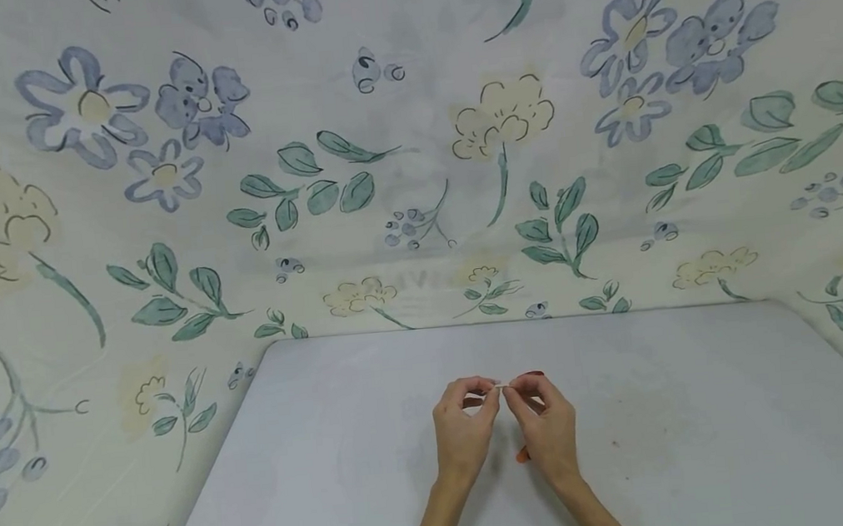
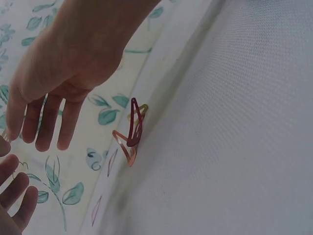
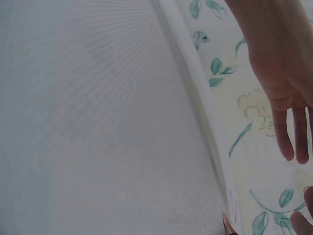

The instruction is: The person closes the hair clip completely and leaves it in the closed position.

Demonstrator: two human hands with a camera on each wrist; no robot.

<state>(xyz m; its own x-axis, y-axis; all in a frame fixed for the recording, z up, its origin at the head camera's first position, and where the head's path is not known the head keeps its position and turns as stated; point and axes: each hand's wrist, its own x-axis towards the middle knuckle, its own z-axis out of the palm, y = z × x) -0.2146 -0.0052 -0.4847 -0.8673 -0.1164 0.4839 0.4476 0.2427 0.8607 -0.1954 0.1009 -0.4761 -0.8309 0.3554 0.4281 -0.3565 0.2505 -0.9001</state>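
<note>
Both hands meet over the white table. My left hand (image 1: 462, 435) and my right hand (image 1: 549, 427) pinch a small, thin, pale strip (image 1: 502, 386) between thumbs and forefingers, one hand at each end. Its kind I cannot tell, as fingertips cover most of it. Loosely overlapping on the table lie snap hair clips, seen in the left wrist view: a dark red clip (image 2: 132, 125), an orange clip (image 2: 128, 152) and a yellow-green clip (image 2: 144, 108). Part of an orange piece (image 1: 523, 455) shows beside my right hand in the head view.
The white table (image 1: 316, 439) has rounded far corners. Behind it and to both sides hangs a floral cloth (image 1: 417, 213). Small dark specks (image 1: 616, 444) dot the tabletop right of the hands. Thin pinkish outlines (image 2: 96, 210) show near the table's edge in the left wrist view.
</note>
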